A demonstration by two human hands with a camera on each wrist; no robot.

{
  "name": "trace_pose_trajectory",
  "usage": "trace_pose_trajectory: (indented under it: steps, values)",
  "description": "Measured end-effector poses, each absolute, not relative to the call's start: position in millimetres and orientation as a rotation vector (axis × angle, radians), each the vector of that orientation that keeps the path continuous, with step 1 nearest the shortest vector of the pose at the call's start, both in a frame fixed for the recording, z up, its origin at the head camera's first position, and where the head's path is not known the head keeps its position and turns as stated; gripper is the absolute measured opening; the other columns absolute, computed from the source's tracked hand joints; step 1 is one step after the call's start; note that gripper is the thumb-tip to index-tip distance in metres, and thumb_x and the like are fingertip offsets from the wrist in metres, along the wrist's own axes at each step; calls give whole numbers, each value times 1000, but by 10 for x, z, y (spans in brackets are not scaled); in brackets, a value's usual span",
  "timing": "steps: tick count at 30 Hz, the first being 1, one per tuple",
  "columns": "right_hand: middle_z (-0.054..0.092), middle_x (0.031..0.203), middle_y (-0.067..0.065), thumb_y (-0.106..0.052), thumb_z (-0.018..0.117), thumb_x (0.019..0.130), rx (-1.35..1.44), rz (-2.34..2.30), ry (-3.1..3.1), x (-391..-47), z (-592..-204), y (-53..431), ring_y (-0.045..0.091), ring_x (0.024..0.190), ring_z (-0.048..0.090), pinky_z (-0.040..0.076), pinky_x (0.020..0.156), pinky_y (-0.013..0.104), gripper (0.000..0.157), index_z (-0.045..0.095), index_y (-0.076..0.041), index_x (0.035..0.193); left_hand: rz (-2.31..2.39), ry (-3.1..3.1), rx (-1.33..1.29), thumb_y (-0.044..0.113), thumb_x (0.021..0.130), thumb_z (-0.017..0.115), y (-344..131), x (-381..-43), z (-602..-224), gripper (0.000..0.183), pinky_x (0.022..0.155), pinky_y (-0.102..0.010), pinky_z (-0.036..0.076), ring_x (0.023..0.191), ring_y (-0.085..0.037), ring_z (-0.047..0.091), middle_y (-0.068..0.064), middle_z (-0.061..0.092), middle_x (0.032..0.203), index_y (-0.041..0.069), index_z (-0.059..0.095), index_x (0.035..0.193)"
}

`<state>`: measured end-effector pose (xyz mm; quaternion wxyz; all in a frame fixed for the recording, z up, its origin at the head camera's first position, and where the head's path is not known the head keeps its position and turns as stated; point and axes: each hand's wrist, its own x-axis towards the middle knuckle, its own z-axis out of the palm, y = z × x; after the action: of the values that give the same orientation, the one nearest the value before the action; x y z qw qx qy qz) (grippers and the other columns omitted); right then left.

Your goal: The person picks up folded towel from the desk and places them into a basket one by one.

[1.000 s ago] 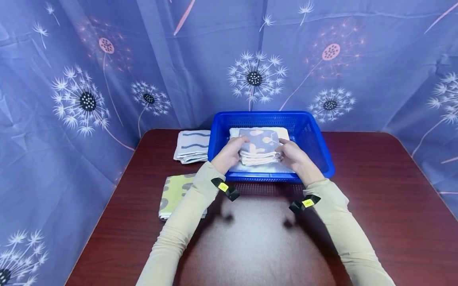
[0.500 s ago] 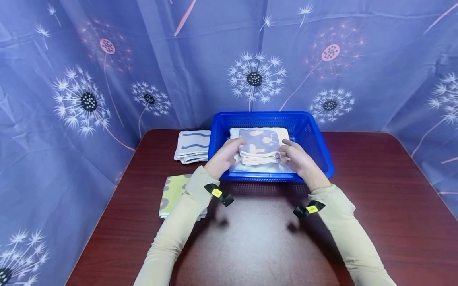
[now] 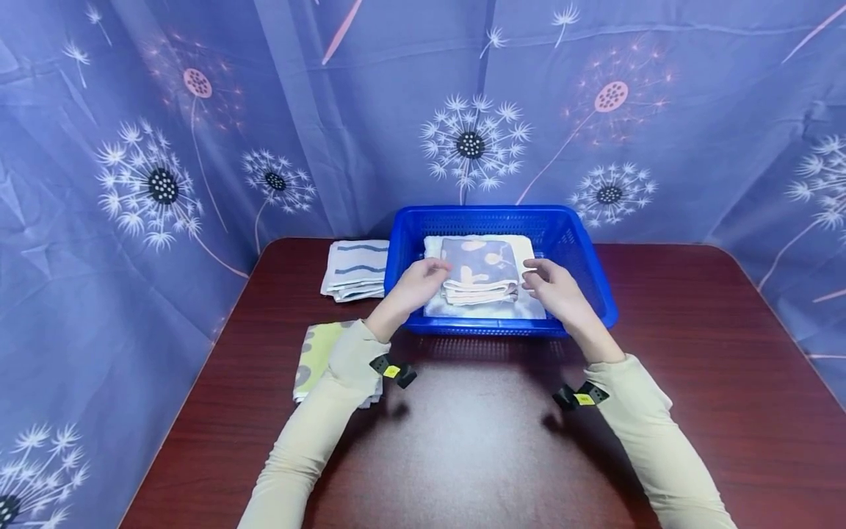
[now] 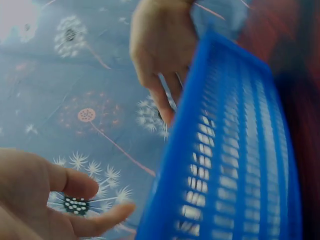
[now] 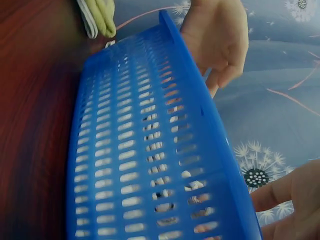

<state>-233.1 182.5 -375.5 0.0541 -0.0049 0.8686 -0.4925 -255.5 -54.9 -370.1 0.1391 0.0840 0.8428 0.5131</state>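
Observation:
A folded lavender towel (image 3: 481, 261) with pale patterns lies on a folded white towel (image 3: 485, 310) inside the blue plastic basket (image 3: 598, 294). At the lavender towel's left edge is my left hand (image 3: 418, 285), fingers relaxed; whether a fingertip still touches the cloth I cannot tell. My right hand (image 3: 554, 288) is just off its right side, thumb and fingers apart, holding nothing. In the left wrist view the left hand (image 4: 45, 200) shows a gap between thumb and finger. The basket wall (image 5: 145, 135) hides the towels in the right wrist view, except through its slots.
A folded white towel with blue wavy stripes (image 3: 357, 268) lies against the basket's left side. Nearer, a folded yellow-green and grey towel (image 3: 320, 356) is partly covered by the left forearm. The brown table (image 3: 694, 353) meets a blue dandelion-print curtain (image 3: 370, 110) behind.
Both hands have let go of the lavender towel and drawn apart, the left to the left and the right to the right. The towel stays in the basket.

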Motion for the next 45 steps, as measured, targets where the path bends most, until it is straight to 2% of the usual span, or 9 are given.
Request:
trace_pose_trajectory:
  steps: [4, 7, 9, 13, 18, 30, 36, 41, 45]
  values:
    - [61, 114, 25, -13, 37, 94, -67, -1404, 2830, -2297, -3779, 1893, 34, 99, 62, 52, 81, 35, 37, 47, 3, 127, 1333, 2652, 361, 19, 92, 43, -591, -2490, -3705, 31, 91, -38, 46, 110, -23, 57, -7, 62, 116, 7, 60, 116]
    - [65, 108, 21, -13, 39, 94, -74, -1375, 2984, -2271, -3784, 1936, 31, 95, 65, 49, 72, 23, 34, 52, -1, 123, 1306, 2775, 431, 17, 91, 44, -625, -2435, -3694, 30, 83, -36, 49, 98, -21, 61, -7, 66, 106, 8, 63, 112]
    - [66, 107, 18, -11, 41, 93, -54, -1391, 3084, -2250, -3778, 1968, 29, 94, 65, 46, 73, 21, 32, 55, -2, 120, 1313, 2842, 480, 15, 90, 44, -652, -2402, -3687, 28, 78, -34, 50, 93, -19, 62, -6, 67, 103, 8, 64, 109]
    - [65, 108, 15, -8, 43, 90, 53, -1470, 3241, -2227, -3761, 2070, 27, 98, 62, 45, 83, 32, 31, 58, -4, 116, 1412, 2897, 553, 12, 90, 44, -721, -2344, -3671, 26, 72, -31, 50, 85, -15, 63, -7, 69, 102, 8, 66, 103]
    - [59, 118, 18, -9, 42, 88, 209, -1480, 3312, -2207, -3746, 2238, 34, 107, 55, 40, 92, 45, 36, 54, -3, 121, 1602, 2951, 570, 7, 89, 43, -842, -2310, -3677, 24, 66, -27, 50, 77, -17, 66, -9, 70, 90, 7, 65, 98]
    - [41, 136, 27, -19, 40, 93, 280, -1354, 3073, -2150, -3826, 2529, 43, 122, 41, 31, 102, 52, 53, 29, 3, 139, 2067, 2976, 305, -3, 84, 42, -1220, -2320, -3787, 25, 56, -15, 46, 67, -21, 64, -14, 68, 81, 3, 65, 94]
    - [37, 138, 29, -22, 42, 94, 267, -1348, 2987, -2099, -3858, 2596, 45, 124, 39, 30, 102, 54, 57, 23, 4, 141, 1870, 3102, 104, 0, 83, 46, -1441, -2341, -3882, 23, 51, -13, 39, 62, -12, 62, -9, 69, 75, 7, 67, 87]
    - [36, 137, 33, -21, 43, 93, 239, -1344, 2948, -2075, -3907, 2628, 47, 124, 37, 29, 102, 55, 60, 21, 5, 141, 1722, 3061, 26, 3, 85, 47, -1597, -2339, -3978, 20, 49, -16, 38, 66, -23, 64, -12, 68, 75, 8, 67, 85]
    - [31, 137, 36, -20, 44, 93, 205, -1407, 2883, -2071, -3940, 2652, 49, 125, 34, 27, 103, 57, 61, 17, 8, 141, 1613, 3031, -38, 5, 84, 47, -1696, -2337, -4063, 20, 52, -17, 40, 64, -18, 62, -12, 68, 77, 8, 67, 85]
